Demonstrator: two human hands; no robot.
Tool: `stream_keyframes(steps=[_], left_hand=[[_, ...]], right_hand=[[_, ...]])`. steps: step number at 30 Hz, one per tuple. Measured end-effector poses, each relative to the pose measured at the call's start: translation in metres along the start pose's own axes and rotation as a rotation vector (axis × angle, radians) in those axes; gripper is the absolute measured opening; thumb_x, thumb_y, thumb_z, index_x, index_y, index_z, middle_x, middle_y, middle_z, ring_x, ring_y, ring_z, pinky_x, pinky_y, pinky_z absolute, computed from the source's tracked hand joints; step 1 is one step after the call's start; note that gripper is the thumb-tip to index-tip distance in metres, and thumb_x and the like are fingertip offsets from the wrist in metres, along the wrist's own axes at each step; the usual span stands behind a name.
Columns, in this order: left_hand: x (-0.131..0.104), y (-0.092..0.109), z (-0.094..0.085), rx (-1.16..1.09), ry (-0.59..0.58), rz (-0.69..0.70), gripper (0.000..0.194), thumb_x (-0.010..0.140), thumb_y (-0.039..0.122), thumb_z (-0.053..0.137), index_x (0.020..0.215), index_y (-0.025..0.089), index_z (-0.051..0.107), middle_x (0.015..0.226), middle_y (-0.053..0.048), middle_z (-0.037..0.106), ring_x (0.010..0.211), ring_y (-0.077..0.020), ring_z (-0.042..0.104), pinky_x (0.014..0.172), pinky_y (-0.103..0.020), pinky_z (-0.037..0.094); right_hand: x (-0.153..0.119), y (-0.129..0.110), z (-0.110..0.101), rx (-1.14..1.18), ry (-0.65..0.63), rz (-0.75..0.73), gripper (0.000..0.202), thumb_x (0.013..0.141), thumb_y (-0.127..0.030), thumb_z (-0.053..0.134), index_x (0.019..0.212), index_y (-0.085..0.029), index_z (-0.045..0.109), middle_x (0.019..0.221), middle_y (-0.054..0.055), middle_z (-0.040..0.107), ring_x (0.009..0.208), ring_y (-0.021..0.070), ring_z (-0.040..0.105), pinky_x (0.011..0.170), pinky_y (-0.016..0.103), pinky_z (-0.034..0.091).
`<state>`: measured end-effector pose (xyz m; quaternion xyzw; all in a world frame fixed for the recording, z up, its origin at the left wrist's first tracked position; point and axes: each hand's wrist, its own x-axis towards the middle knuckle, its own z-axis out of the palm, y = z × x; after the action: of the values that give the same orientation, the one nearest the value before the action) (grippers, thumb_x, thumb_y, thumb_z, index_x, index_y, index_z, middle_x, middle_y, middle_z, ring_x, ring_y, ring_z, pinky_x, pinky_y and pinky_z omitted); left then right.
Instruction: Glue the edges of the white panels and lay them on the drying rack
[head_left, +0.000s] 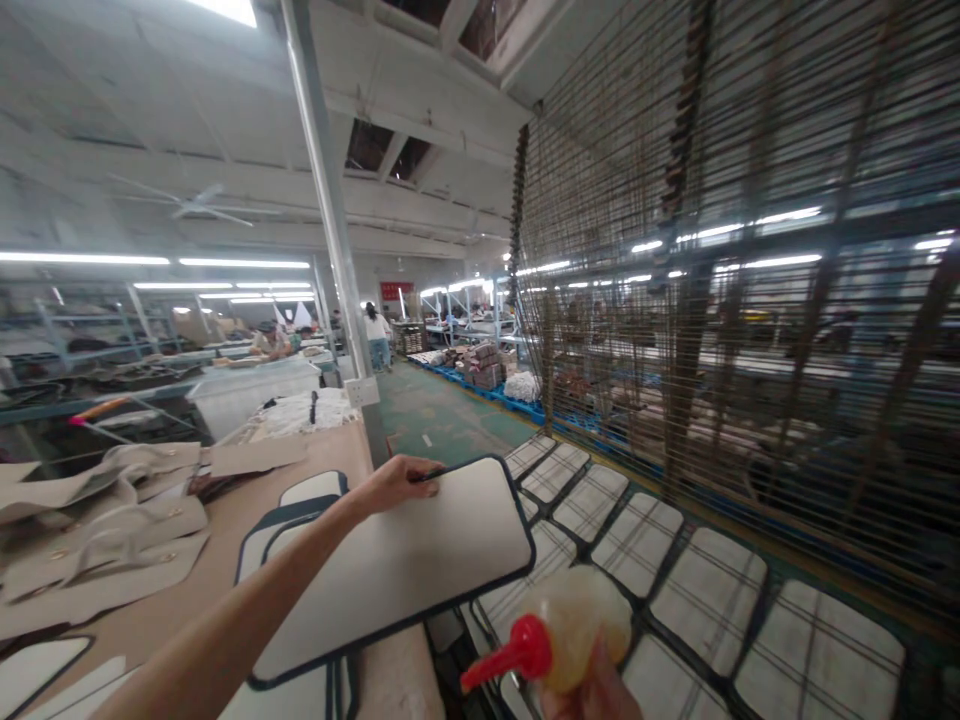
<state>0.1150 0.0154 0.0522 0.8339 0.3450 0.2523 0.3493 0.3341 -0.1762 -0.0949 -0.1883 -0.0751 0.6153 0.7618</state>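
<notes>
Nearest the camera, my bare left forearm [247, 600] slants up from seven o'clock. Raised wire racks [686, 330], the largest thing in view, fill one to three o'clock. From seven to nine o'clock spreads my tan worktable [225, 525], with beige cut pieces [157, 555] on its far left. Rows of pale panels [705, 600] with dark gaps lie between four and five o'clock, crossed by thin lines.

At six to seven o'clock is the cream panel [420, 550], held up and tilted over the table's edge. Its long axis runs from eight o'clock, low and near, to two o'clock, higher and farther. It is a smooth rounded rectangle with a narrow dark-blue border, its face plain and softly lit.

My left hand [397, 480] is the nearer one, being on the panel: its fingers are closed over the upper long edge, around the middle. My right hand [592, 690], at five o'clock, is curled around a squeeze bottle [589, 625], thumb against its side; the other fingers are mostly hidden. The bottle is cloudy, yellowish and blurred. From that hand, the panel lies toward ten o'clock. Smallest is the bottle's red nozzle [517, 655], pointing to eight o'clock, below the panel's lower edge and apart from it.
</notes>
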Motion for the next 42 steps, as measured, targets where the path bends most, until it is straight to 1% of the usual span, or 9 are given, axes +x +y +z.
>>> stream_keyframes(steps=[2, 4, 8, 12, 19, 28, 34, 40, 42], left_hand=[[-0.009, -0.006, -0.005, -0.027, -0.029, -0.048, 0.043, 0.072, 0.035, 0.068, 0.108, 0.012, 0.07, 0.09, -0.004, 0.072, 0.08, -0.0194, 0.061, 0.07, -0.024, 0.046], [-0.018, -0.01, -0.006, -0.058, -0.087, -0.081, 0.045, 0.074, 0.036, 0.068, 0.113, 0.012, 0.069, 0.092, -0.005, 0.073, 0.08, -0.0193, 0.062, 0.071, -0.024, 0.046], [-0.031, -0.014, -0.006, -0.132, -0.202, -0.055, 0.041, 0.075, 0.037, 0.069, 0.11, 0.015, 0.071, 0.094, -0.004, 0.073, 0.081, -0.0197, 0.063, 0.069, -0.022, 0.047], [-0.041, -0.008, -0.009, -0.206, -0.252, -0.044, 0.041, 0.07, 0.037, 0.074, 0.104, 0.014, 0.073, 0.089, -0.005, 0.073, 0.081, -0.0224, 0.063, 0.067, -0.024, 0.049], [-0.052, 0.02, -0.017, -0.298, -0.379, -0.049, 0.038, 0.076, 0.038, 0.069, 0.106, 0.014, 0.073, 0.099, -0.008, 0.073, 0.09, -0.0269, 0.065, 0.076, -0.028, 0.05], [-0.054, 0.026, -0.025, -0.407, -0.439, -0.124, 0.039, 0.077, 0.037, 0.068, 0.11, 0.016, 0.072, 0.096, -0.007, 0.073, 0.084, -0.0244, 0.066, 0.072, -0.027, 0.05], [-0.056, 0.027, -0.027, -0.462, -0.452, -0.153, 0.038, 0.074, 0.038, 0.07, 0.104, 0.016, 0.073, 0.091, -0.006, 0.073, 0.082, -0.0239, 0.065, 0.068, -0.026, 0.049], [-0.056, 0.021, -0.026, -0.576, -0.367, -0.178, 0.033, 0.069, 0.021, 0.072, 0.097, 0.004, 0.07, 0.072, -0.001, 0.069, 0.076, -0.0211, 0.064, 0.066, -0.023, 0.048], [-0.056, 0.022, -0.026, -0.584, -0.349, -0.178, 0.032, 0.068, 0.019, 0.072, 0.097, 0.003, 0.07, 0.07, 0.0, 0.069, 0.077, -0.0208, 0.064, 0.067, -0.023, 0.048]], right_hand=[[0.001, -0.024, 0.011, -0.041, 0.006, -0.071, 0.038, 0.055, -0.044, 0.087, 0.081, -0.021, 0.073, 0.083, 0.006, 0.075, 0.085, 0.0255, 0.07, 0.084, 0.04, 0.056], [0.006, -0.047, 0.027, -0.08, 0.05, -0.217, 0.042, 0.053, -0.044, 0.087, 0.086, -0.023, 0.073, 0.086, 0.004, 0.075, 0.089, 0.0249, 0.069, 0.088, 0.041, 0.054], [0.021, -0.079, 0.06, -0.217, 0.031, -0.483, 0.057, 0.047, -0.042, 0.088, 0.098, -0.025, 0.07, 0.092, 0.004, 0.073, 0.1, 0.0258, 0.064, 0.101, 0.046, 0.043], [0.028, -0.094, 0.081, -0.365, -0.058, -0.549, 0.065, 0.043, -0.039, 0.09, 0.103, -0.025, 0.068, 0.094, 0.005, 0.073, 0.091, 0.0263, 0.065, 0.094, 0.049, 0.046], [0.034, -0.094, 0.092, -0.485, -0.102, -0.591, 0.068, 0.04, -0.037, 0.09, 0.103, -0.024, 0.068, 0.082, 0.002, 0.072, 0.078, 0.0223, 0.065, 0.085, 0.042, 0.051], [0.033, -0.087, 0.098, -0.546, -0.058, -0.593, 0.067, 0.036, -0.04, 0.091, 0.098, -0.024, 0.069, 0.063, -0.001, 0.067, 0.066, 0.0198, 0.062, 0.078, 0.042, 0.052], [0.028, -0.085, 0.098, -0.576, -0.07, -0.581, 0.071, 0.036, -0.04, 0.09, 0.102, -0.025, 0.068, 0.079, 0.004, 0.071, 0.068, 0.0221, 0.064, 0.078, 0.046, 0.052], [0.022, -0.088, 0.094, -0.586, -0.098, -0.556, 0.075, 0.037, -0.036, 0.09, 0.107, -0.027, 0.065, 0.091, 0.006, 0.072, 0.085, 0.0272, 0.065, 0.085, 0.048, 0.05], [0.018, -0.088, 0.095, -0.584, -0.113, -0.54, 0.078, 0.036, -0.036, 0.09, 0.108, -0.027, 0.064, 0.095, 0.007, 0.072, 0.093, 0.0296, 0.064, 0.087, 0.049, 0.05]])
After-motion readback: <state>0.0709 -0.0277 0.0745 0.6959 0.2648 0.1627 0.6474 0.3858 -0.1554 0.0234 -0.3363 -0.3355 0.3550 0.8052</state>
